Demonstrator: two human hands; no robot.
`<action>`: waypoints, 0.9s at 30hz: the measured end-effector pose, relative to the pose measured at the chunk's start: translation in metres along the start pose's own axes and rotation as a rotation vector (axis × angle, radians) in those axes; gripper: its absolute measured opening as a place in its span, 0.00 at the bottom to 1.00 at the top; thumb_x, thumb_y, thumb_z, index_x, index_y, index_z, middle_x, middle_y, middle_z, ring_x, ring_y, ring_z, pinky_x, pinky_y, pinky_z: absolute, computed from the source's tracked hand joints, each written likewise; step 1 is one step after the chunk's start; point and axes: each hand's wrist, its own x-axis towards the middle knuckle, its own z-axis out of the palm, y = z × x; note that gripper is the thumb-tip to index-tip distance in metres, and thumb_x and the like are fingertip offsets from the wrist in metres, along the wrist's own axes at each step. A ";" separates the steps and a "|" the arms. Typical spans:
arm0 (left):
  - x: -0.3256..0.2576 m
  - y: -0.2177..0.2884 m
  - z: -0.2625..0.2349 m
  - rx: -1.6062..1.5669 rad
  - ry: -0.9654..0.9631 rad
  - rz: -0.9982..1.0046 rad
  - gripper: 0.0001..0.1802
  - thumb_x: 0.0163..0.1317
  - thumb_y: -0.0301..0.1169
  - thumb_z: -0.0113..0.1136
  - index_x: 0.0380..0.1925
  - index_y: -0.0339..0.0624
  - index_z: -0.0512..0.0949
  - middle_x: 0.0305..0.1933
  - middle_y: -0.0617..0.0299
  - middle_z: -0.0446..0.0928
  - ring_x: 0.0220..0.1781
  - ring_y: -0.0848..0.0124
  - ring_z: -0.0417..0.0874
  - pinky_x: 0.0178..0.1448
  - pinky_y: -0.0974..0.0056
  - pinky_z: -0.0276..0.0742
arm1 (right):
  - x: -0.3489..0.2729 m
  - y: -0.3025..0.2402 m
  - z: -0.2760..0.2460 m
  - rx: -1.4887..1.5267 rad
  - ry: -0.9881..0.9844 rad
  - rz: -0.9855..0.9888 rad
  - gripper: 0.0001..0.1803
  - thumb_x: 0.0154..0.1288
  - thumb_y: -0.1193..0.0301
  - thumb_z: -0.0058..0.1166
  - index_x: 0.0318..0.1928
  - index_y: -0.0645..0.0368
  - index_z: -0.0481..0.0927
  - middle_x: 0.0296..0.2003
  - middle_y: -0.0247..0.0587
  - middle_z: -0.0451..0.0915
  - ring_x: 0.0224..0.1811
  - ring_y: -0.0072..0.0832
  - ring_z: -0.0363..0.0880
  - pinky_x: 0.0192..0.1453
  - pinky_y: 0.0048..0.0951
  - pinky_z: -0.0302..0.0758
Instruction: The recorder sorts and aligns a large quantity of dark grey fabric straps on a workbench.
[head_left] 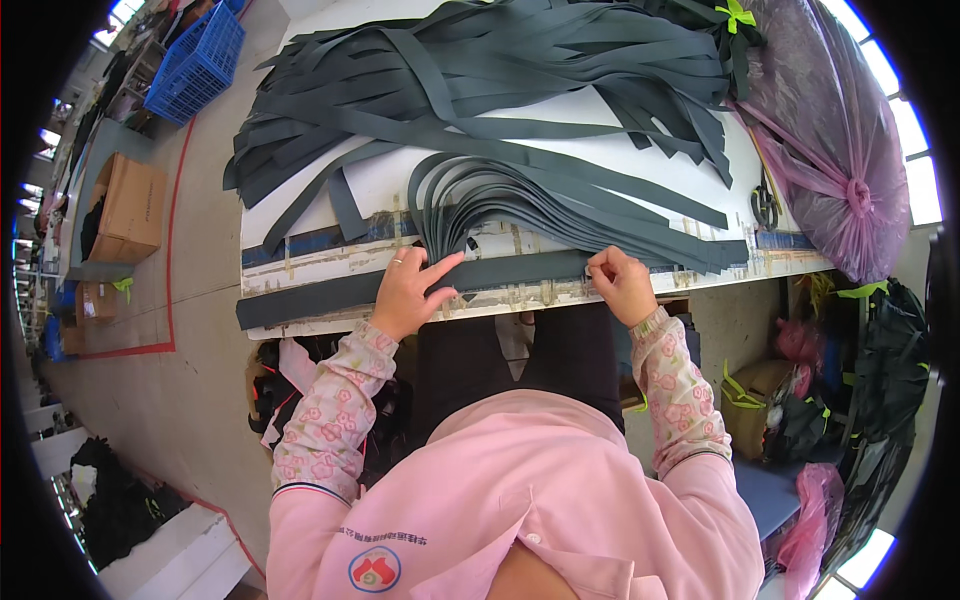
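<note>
A long dark grey-green fabric strip (320, 300) lies flat along the near edge of the white table (375, 185). My left hand (405, 290) rests over this strip with thumb and forefinger spread apart, beside the folded end of a bundle. At the strip's right end, my right hand (622, 285) is closed in a pinch on it. Just beyond both hands, a bundle of similar strips (520, 195) arches up from the left and fans out flat to the right.
A large heap of strips (360, 75) covers the table's far side. Black-handled scissors (765, 205) lie at the right, near a tied pink plastic bag (830, 130). A blue crate (197, 62) and a cardboard box (128, 210) are off to the left.
</note>
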 end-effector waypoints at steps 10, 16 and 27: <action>0.004 0.002 0.002 0.008 0.017 0.013 0.29 0.55 0.38 0.71 0.60 0.59 0.81 0.36 0.57 0.66 0.40 0.57 0.69 0.47 0.55 0.71 | 0.004 -0.003 -0.007 0.291 0.013 0.144 0.05 0.63 0.76 0.58 0.39 0.63 0.80 0.24 0.42 0.83 0.26 0.28 0.83 0.33 0.29 0.77; 0.004 0.005 0.004 0.038 0.086 0.044 0.26 0.57 0.29 0.67 0.58 0.60 0.83 0.34 0.57 0.65 0.39 0.57 0.70 0.44 0.54 0.70 | -0.002 -0.054 0.041 0.263 -0.622 0.070 0.19 0.65 0.71 0.56 0.54 0.66 0.79 0.26 0.43 0.86 0.29 0.29 0.85 0.40 0.32 0.80; 0.000 0.003 0.002 0.059 0.117 0.079 0.24 0.57 0.30 0.66 0.56 0.55 0.83 0.35 0.55 0.66 0.39 0.55 0.70 0.43 0.54 0.70 | 0.027 -0.083 0.125 0.134 -0.175 -0.169 0.09 0.62 0.71 0.60 0.42 0.60 0.80 0.24 0.46 0.82 0.27 0.43 0.83 0.35 0.39 0.77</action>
